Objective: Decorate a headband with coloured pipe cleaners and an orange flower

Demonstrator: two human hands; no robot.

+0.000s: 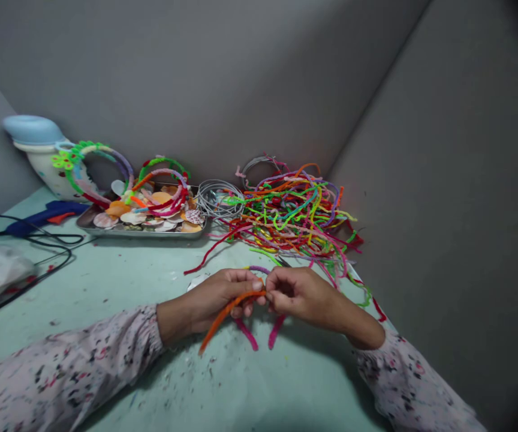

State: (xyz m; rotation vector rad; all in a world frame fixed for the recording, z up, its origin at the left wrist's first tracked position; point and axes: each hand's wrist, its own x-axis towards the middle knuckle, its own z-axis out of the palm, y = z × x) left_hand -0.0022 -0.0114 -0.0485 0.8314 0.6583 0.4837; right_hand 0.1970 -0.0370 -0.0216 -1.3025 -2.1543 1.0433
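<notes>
My left hand (234, 291) is closed around an orange pipe cleaner (220, 319), whose loose end hangs down toward me. Close beside it, my right hand (297, 294) pinches the other end of the orange strip between thumb and finger. Below the hands, two pink pipe cleaner ends (246, 336) stick out, and a purple and yellow stretch (258, 269) shows above them. These look like parts of one wrapped ring, though its middle is hidden by my fingers.
A tangled heap of coloured pipe cleaners (295, 210) lies behind my hands. Left of it are coiled wire (220, 199), a metal tray (144, 234) of shells with wrapped rings (169, 186), a blue glue gun (45, 217) with its cord, a bottle (43, 150) and a plastic bag (0, 276).
</notes>
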